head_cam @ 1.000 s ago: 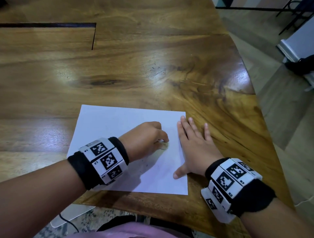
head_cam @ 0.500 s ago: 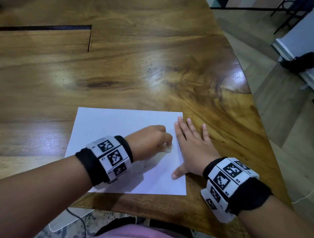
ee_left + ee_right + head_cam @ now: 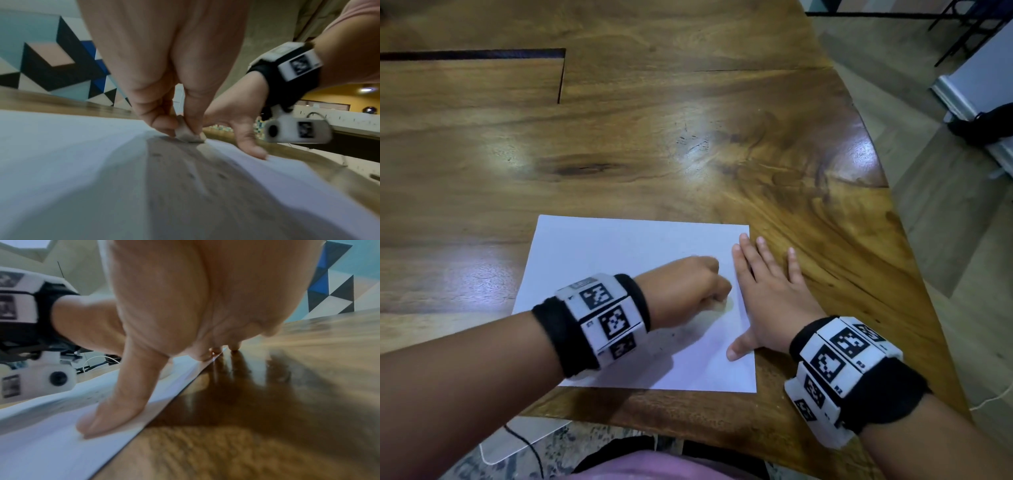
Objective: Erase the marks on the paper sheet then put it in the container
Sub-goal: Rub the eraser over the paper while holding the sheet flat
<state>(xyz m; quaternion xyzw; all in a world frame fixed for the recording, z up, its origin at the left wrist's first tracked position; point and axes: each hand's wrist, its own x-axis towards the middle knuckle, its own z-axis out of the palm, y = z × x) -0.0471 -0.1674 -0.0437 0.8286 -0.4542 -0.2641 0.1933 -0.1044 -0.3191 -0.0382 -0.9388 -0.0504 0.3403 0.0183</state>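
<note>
The white rectangular paper sheet (image 3: 626,260) lies flat at the near right of the glossy brown wooden surface (image 3: 654,137), its near edge just short of the surface's near rim and its right edge well inside the curved right rim. Bare wood stretches far and left of the sheet; a dark slot (image 3: 472,54) cuts into the far left of the surface.

The left hand (image 3: 688,287) is curled over the right half of the sheet, fingers and thumb clamped on a small whitish eraser (image 3: 188,133) whose bottom touches the paper. Small dark specks (image 3: 191,176) lie on the shaded paper just near of the eraser.

The right hand (image 3: 767,294) lies flat with fingers straight and spread, holding nothing, straddling the sheet's right edge: the thumb (image 3: 115,402) presses on the paper near its near right corner, and in the head view the index fingertip also lies on the sheet, while the outer fingers rest on the wood just beside it. The two hands are close but apart.

Both wrists carry black bands with white blocks bearing black-and-white square markers (image 3: 606,315). Right of the surface is a grey-brown plank floor (image 3: 945,240), with a white panel (image 3: 976,78) and a dark object (image 3: 983,123) at the far right. A pink garment (image 3: 654,466) shows at the near edge. The wrist views show a wall of blue, black, white and pink geometric shapes (image 3: 51,65) beyond the surface. No container shows in any view.
</note>
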